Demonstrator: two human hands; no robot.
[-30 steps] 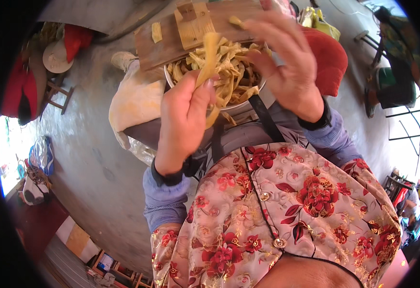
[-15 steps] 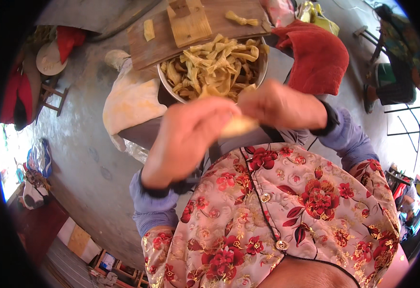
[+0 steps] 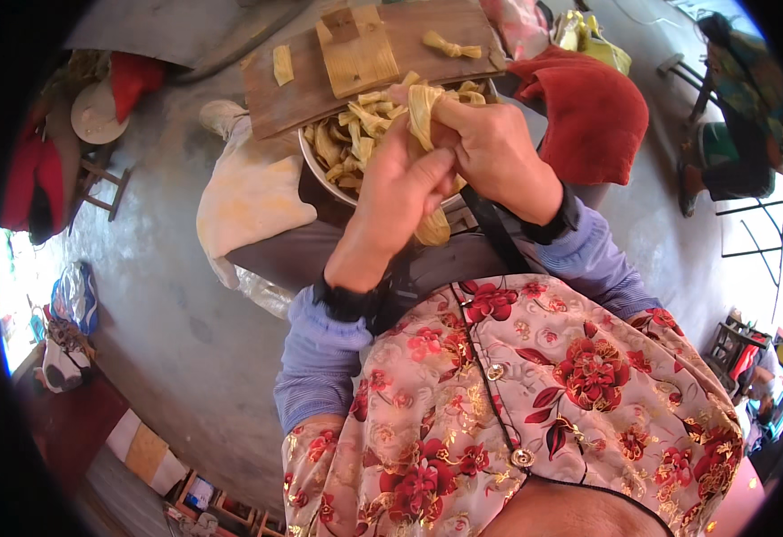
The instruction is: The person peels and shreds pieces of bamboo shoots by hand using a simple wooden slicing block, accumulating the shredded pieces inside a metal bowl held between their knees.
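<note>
Left hand [image 3: 393, 201] and right hand [image 3: 508, 161], fingers [image 3: 454, 115] tight around 1 looped yellow strip [image 3: 422, 116] over a bowl [image 3: 311, 166]

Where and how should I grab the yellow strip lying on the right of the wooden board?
Probably pinch the yellow strip across its middle, from above and the near side: it lies roughly left to right on the wooden board, its long side toward you and its top uncovered.
</note>
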